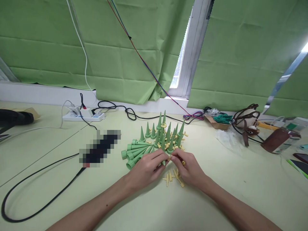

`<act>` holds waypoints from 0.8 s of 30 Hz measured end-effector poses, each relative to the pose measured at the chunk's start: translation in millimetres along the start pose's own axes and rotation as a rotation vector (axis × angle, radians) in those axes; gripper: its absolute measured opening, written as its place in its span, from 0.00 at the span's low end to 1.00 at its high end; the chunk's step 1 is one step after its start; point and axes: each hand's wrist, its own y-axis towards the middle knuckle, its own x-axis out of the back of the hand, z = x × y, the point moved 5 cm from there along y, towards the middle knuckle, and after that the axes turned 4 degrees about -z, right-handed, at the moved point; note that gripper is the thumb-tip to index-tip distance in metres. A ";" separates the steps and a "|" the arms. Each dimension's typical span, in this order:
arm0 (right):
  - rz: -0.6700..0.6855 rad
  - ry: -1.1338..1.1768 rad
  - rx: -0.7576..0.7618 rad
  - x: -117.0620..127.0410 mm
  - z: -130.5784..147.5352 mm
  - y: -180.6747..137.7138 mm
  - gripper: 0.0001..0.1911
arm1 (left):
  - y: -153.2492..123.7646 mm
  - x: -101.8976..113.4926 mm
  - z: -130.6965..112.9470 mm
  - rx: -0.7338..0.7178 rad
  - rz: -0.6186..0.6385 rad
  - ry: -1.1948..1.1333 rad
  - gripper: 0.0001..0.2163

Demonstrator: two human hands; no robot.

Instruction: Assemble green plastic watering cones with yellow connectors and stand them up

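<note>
My left hand [148, 168] is closed around a green plastic cone [164, 161], whose tip pokes out between my fingers. My right hand [187, 168] pinches a small yellow plug [169, 158] against that cone, with more yellow pieces tucked in its palm. Just beyond my hands stands a cluster of upright green cones [166, 134] with yellow plugs on them. Several bare green cones [137, 150] lie on their sides to the left. Loose yellow plugs [173, 178] are scattered on the table under my right hand.
A pale green table [60, 166] holds a pixelated black device [101, 148] with a thick black cable [36, 189], a white power strip [83, 115], and clutter at the right: a cardboard tray [218, 122], brown straps [246, 123], a dark red case [279, 139]. Green curtains hang behind.
</note>
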 end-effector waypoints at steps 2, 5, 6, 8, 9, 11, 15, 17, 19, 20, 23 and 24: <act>0.003 -0.006 0.000 0.3 0.1 0.4 0.12 | -0.6 -0.7 -0.1 -0.011 0.000 0.010 0.08; 0.008 -0.015 -0.003 0.7 -0.2 1.2 0.13 | -1.6 -1.3 -0.8 -0.025 -0.001 0.019 0.08; 0.009 -0.018 -0.003 0.8 -0.3 1.4 0.13 | -1.9 -1.4 -1.0 -0.027 -0.001 0.021 0.08; 0.010 -0.024 0.003 0.7 -0.1 1.8 0.14 | -2.6 -1.4 -1.3 -0.031 -0.003 0.026 0.08; 0.010 -0.026 0.006 0.5 0.1 1.8 0.15 | -2.9 -1.5 -1.2 -0.031 -0.002 0.029 0.08; 0.009 -0.034 0.014 0.1 0.4 1.6 0.15 | -3.5 -2.0 -0.7 -0.033 0.003 0.034 0.09; 0.013 -0.061 0.008 -0.9 -0.1 1.2 0.17 | -5.0 -3.2 0.4 -0.040 0.006 0.046 0.10; 0.021 -0.070 0.002 -1.3 -0.7 1.1 0.18 | -5.6 -4.0 0.8 -0.042 0.010 0.050 0.10; 0.021 -0.077 0.002 -1.3 -1.1 1.3 0.19 | -5.9 -4.9 1.0 -0.043 0.019 0.051 0.10; 0.018 -0.080 0.001 -1.3 -1.4 1.3 0.19 | -5.9 -5.3 1.1 -0.043 0.023 0.051 0.10; 0.016 -0.082 -0.007 -1.8 -2.4 1.5 0.20 | -5.2 -5.4 0.6 -0.048 0.021 0.052 0.10; 0.019 -0.081 -0.010 -2.2 -2.5 1.5 0.20 | -4.8 -5.1 0.4 -0.050 0.018 0.054 0.10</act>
